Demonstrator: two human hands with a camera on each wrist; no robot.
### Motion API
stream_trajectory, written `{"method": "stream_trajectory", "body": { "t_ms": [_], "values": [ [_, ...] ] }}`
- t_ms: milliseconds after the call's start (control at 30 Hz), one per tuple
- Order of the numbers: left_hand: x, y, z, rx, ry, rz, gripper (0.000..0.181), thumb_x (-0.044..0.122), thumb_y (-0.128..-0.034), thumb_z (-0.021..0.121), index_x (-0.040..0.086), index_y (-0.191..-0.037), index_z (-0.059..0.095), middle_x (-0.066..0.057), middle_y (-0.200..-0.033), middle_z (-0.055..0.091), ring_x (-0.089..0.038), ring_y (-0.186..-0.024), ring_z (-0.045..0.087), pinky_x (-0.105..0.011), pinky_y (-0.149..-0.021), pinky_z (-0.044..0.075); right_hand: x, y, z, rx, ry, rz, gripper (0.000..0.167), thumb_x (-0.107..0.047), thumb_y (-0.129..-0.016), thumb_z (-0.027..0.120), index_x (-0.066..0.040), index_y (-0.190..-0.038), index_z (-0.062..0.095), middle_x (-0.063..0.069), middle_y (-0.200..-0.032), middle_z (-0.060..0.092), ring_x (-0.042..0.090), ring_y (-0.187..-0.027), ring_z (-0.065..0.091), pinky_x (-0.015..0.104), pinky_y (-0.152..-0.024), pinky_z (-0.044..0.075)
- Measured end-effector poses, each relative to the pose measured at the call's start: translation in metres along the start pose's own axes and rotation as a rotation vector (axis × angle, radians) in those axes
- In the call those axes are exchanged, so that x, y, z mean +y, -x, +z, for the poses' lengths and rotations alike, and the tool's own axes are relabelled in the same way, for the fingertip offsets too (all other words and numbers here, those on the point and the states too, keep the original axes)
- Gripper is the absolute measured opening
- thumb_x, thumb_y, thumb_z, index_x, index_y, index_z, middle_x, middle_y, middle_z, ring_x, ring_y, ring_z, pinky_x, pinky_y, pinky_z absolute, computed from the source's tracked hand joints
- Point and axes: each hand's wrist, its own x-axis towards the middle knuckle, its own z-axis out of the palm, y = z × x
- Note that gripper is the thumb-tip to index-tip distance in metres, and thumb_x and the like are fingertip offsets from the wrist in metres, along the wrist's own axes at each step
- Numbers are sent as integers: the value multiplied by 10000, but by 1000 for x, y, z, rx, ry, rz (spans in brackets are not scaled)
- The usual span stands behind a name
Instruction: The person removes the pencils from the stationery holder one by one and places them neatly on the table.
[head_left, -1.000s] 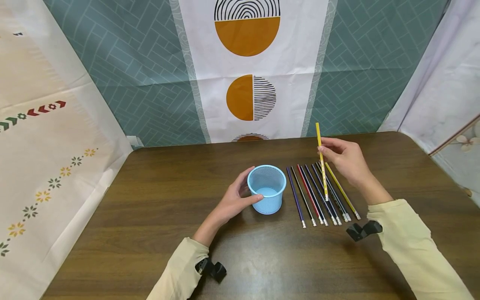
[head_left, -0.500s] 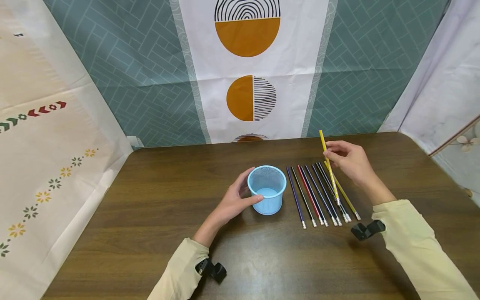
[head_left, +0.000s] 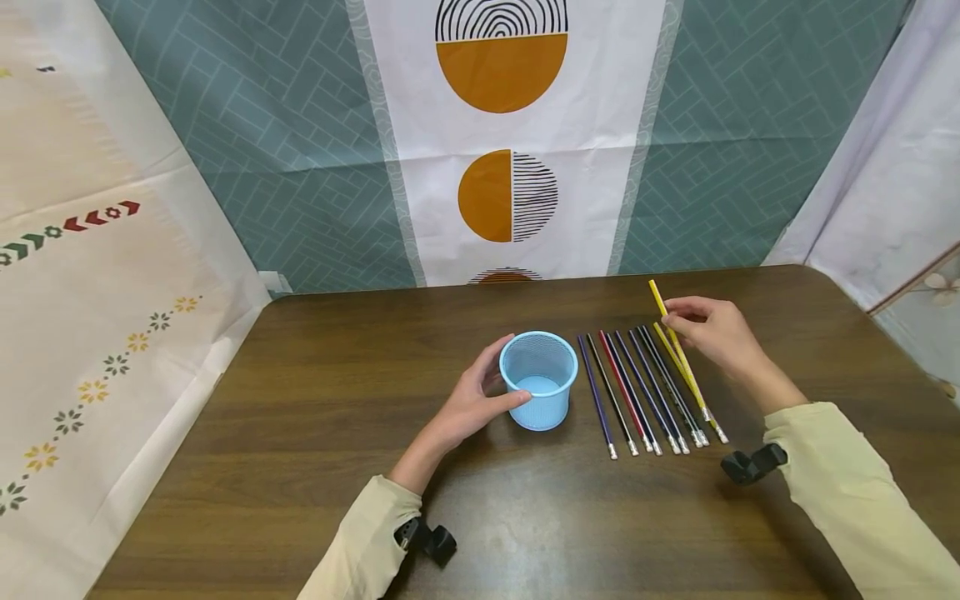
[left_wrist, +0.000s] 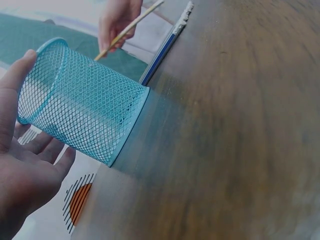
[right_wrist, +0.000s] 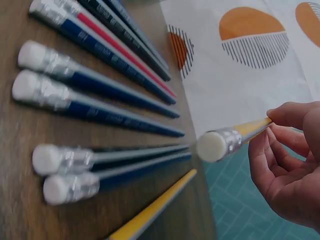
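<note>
A light blue mesh pencil cup [head_left: 542, 410] stands upright on the table. My left hand [head_left: 474, 402] holds it from the left, thumb at the front rim and fingers round the far side, as the left wrist view also shows. Between thumb and fingertips, my right hand [head_left: 718, 333] pinches a yellow pencil [head_left: 660, 302] near its upper end. That pencil tilts above the right end of a row, its white eraser [right_wrist: 211, 146] low and towards me. A second yellow pencil [right_wrist: 155, 207] lies below it on the table.
Several dark pencils [head_left: 651, 400] and a red pencil [head_left: 619, 383] lie side by side right of the cup, erasers towards me. The brown wooden table [head_left: 337, 375] ends at the back against a patterned cloth [head_left: 517, 125]. Black wrist straps [head_left: 753, 463] sit on both sleeves.
My right hand has moved right and lower with the yellow pencil, from over the dark pencils to over the other yellow one. The left hand and the cup stay put.
</note>
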Motion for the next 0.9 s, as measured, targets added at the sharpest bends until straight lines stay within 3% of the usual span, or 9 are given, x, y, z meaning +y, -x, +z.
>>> {"method": "stream_trajectory", "body": {
  "t_ms": [167,467,700,900],
  "values": [
    [0,0,1,-3,4,-2,799,64,-844,746,48,-1502,294,-119,-1441,440,-243,-1317,416,-449,-1072,338,9,1,-4,-38,-2,30,362,-117,-963,596,147,-1209,564,256,-1047,634,50,-733,579,220,-611,526],
    [0,-1,0,1,9,-13,785,25,-850,728,31,-1500,288,-132,-1445,433,-251,-1321,412,-434,-1080,330,26,2,-11,-98,65,71,376,-129,-981,570,155,-1224,543,331,-1148,585,201,-876,619,285,-636,558],
    [0,-1,0,-1,12,-9,772,23,-855,722,34,-1498,296,-144,-1446,431,-268,-1324,408,-449,-1080,326,44,4,-17,-106,74,83,398,-138,-979,574,177,-1219,529,338,-1155,583,73,-805,595,275,-615,554],
    [0,0,1,3,2,-13,795,44,-847,737,43,-1504,288,-124,-1447,433,-248,-1326,406,-442,-1076,333,52,6,-19,-127,77,121,389,-135,-975,569,158,-1228,534,309,-1150,594,44,-825,566,295,-652,565]
  ]
}}
